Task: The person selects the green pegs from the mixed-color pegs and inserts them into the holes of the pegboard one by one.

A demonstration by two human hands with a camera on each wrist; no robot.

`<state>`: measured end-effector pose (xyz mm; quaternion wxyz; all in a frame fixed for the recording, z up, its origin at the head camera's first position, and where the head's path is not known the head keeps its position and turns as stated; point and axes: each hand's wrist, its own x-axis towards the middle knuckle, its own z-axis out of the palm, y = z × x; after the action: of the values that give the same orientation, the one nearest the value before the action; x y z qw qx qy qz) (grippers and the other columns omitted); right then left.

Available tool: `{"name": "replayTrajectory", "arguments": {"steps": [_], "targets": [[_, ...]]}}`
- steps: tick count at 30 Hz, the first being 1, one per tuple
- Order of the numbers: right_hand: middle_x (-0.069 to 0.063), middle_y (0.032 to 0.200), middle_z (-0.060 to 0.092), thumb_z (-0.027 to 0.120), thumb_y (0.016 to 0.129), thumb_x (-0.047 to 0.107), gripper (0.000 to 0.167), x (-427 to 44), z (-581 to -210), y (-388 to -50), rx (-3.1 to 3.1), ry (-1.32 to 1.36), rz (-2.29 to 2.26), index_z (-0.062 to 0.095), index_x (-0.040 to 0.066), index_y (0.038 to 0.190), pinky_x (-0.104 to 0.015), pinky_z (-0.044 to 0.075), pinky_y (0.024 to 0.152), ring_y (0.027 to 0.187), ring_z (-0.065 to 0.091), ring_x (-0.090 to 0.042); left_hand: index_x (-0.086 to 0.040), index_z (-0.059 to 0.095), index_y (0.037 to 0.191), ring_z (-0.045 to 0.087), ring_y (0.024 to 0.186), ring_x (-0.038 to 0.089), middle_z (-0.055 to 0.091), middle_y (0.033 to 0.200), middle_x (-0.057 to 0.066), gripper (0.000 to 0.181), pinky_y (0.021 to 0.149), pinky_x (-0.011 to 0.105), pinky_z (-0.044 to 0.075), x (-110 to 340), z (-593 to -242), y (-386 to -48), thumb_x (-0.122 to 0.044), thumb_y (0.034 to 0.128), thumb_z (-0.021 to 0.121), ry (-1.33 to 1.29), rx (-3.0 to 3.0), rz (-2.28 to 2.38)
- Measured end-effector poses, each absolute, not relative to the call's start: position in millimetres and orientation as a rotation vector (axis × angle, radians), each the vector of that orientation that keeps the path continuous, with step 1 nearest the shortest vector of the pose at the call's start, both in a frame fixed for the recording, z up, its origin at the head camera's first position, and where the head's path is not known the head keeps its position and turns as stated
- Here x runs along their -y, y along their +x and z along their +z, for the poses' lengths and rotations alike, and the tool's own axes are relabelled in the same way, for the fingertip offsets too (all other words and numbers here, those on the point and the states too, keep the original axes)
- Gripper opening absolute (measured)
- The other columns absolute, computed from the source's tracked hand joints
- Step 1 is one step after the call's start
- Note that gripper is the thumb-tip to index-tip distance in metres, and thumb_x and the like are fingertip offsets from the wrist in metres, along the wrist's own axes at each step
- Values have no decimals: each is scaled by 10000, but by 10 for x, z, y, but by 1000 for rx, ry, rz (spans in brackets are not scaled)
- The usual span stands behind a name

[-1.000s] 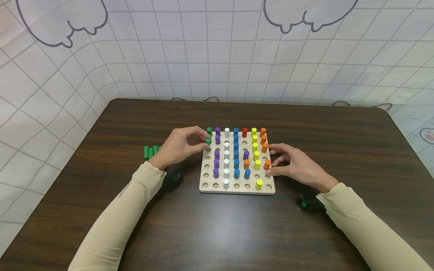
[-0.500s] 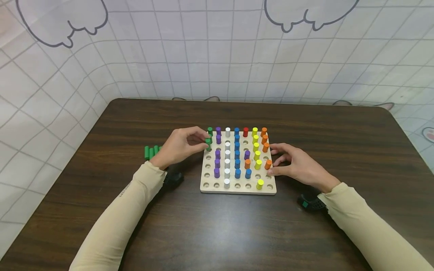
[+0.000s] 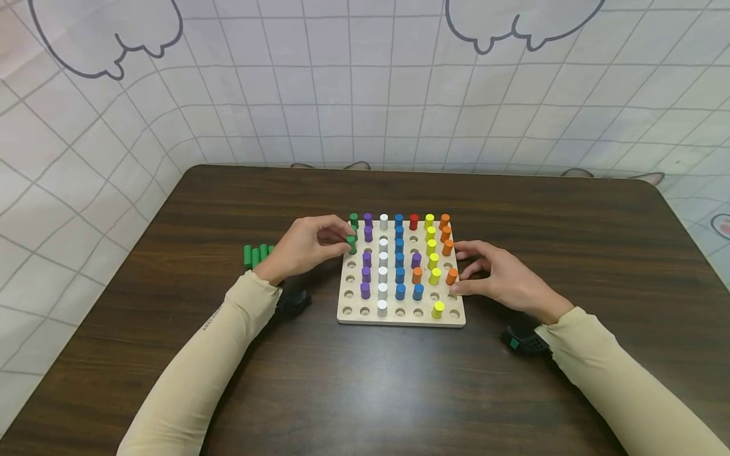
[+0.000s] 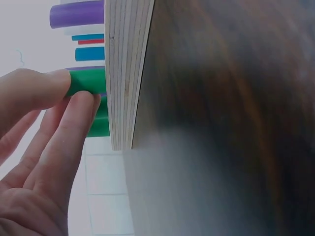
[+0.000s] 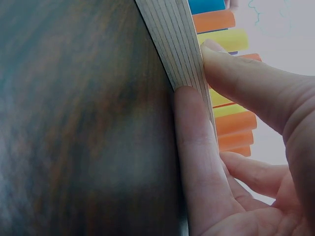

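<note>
A wooden pegboard (image 3: 410,320) lies on the table, with upright pegs in purple, white, blue, red, yellow and orange. At its far left corner my left hand (image 3: 302,248) pinches a green peg (image 3: 351,246) between thumb and fingertips. In the left wrist view this green peg (image 4: 88,81) stands upright against the board's top, beside another green peg (image 4: 101,123); whether it sits fully in its hole I cannot tell. My right hand (image 3: 502,278) holds the board's right edge (image 5: 172,44), thumb on the top face and a finger along the side.
Several loose green pegs (image 3: 255,256) lie on the dark wooden table (image 3: 365,386) left of the board, partly behind the left hand. Bare holes show in the board's left column and near row. A white gridded backdrop (image 3: 365,82) rises behind the table.
The left hand and its green peg have shifted very slightly at the left column. The board appears a touch further right in view. The right hand keeps its hold.
</note>
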<state>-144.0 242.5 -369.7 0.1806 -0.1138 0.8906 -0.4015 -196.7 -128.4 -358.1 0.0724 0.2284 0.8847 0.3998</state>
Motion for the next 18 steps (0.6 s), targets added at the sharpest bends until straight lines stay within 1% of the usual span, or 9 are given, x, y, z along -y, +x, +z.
{"name": "replayTrajectory", "arguments": {"steps": [8,18], "targets": [[-122,1440,587,851,847,418,907,-2425,-3706,-1442,-2527,-322,-1116,397,94,1563,-340,491,937,1085,657,-186,-117,720,1122,746,1023,192,758,1122,57,184,939,396,613,1273,-3589,-1966,-133,943,760,683,-2665,1172],[-122,1441,587,852,846,417,913,-2427,-3706,-1445,-2523,-331,-1128,394,92,1566,-319,502,916,1079,659,-186,-128,718,1151,744,1029,187,758,1138,41,227,947,391,611,1306,-3573,-1971,-135,931,775,694,-2674,1174]]}}
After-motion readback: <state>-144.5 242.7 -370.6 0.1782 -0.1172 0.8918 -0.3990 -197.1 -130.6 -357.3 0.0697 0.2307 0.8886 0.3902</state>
